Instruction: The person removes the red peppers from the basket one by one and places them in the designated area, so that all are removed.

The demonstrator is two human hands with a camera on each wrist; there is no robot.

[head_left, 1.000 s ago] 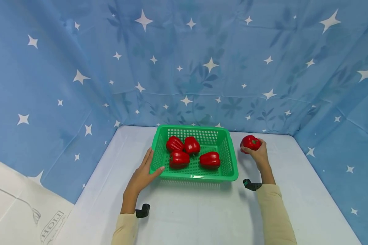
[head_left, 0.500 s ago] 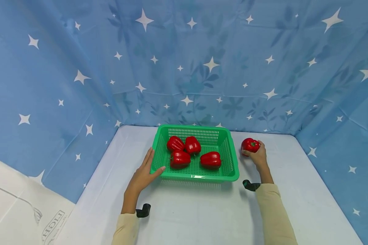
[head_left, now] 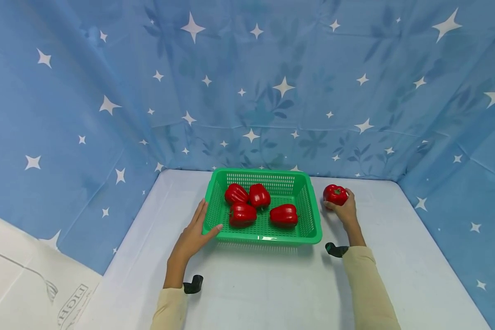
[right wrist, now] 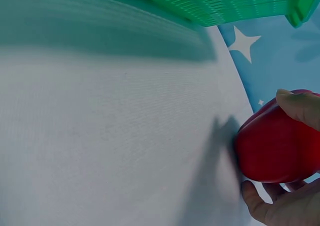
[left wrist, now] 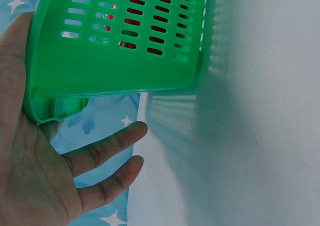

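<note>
A green basket (head_left: 268, 239) with slotted walls stands mid-table, holding several red bell peppers, among them one on its right side (head_left: 283, 216) and one at the front left (head_left: 242, 215). My left hand (head_left: 191, 236) rests against the basket's left end, thumb over the front rim and fingers straight along the side. In the left wrist view, two extended fingers (left wrist: 107, 148) show beneath the rim. To the right of the basket, my right hand (head_left: 346, 211) grips another red bell pepper (head_left: 334, 194) between thumb and fingers, low over the table; contact with the cloth is unclear.
White cloth covers the table (head_left: 255, 288). A blue curtain (head_left: 247, 91) with white stars hangs behind and along both sides. Printed white material (head_left: 33, 275) lies at the lower left. Each wrist carries a small black camera.
My right hand has shifted slightly left and nearer with the bell pepper still gripped. My left hand, the basket and the peppers inside hold their places.
</note>
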